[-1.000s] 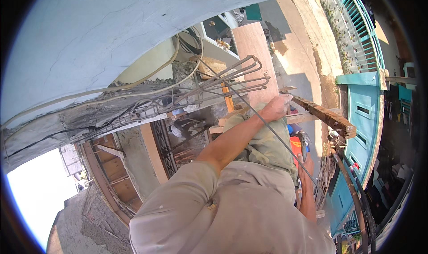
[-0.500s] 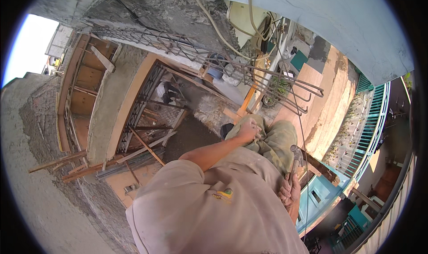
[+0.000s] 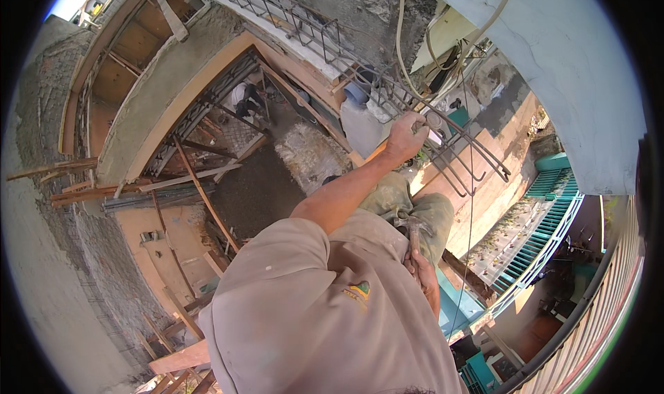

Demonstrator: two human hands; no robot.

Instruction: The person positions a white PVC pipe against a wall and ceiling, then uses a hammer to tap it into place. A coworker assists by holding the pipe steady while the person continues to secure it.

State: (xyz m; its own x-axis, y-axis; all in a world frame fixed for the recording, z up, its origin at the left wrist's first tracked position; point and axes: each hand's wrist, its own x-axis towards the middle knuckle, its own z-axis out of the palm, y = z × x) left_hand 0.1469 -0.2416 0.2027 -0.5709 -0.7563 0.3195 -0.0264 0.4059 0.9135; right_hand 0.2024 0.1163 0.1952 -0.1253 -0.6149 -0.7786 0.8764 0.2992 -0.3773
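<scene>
My left hand (image 3: 407, 139) is stretched forward over the bent ends of a steel rebar cage (image 3: 460, 148). Its fingers are curled round one of the bars, though the exact grip is partly hidden by the hand itself. Low beside my thigh, my right hand (image 3: 422, 273) grips a hammer (image 3: 414, 236) by its handle, the head pointing up near my knee. My legs in worn green trousers (image 3: 387, 200) are bent under me.
The rebar cage runs back along a wall beside a hose (image 3: 401, 41). Down left, a deep opening holds timber props (image 3: 200, 186) and a person (image 3: 243, 98) working below. A teal railing (image 3: 536, 221) stands right; a pale blue wall (image 3: 553, 69) overhangs above it.
My left hand has gone from my knee forward to the rebar. The hammer in my right hand has shifted left against my thigh. My view has turned.
</scene>
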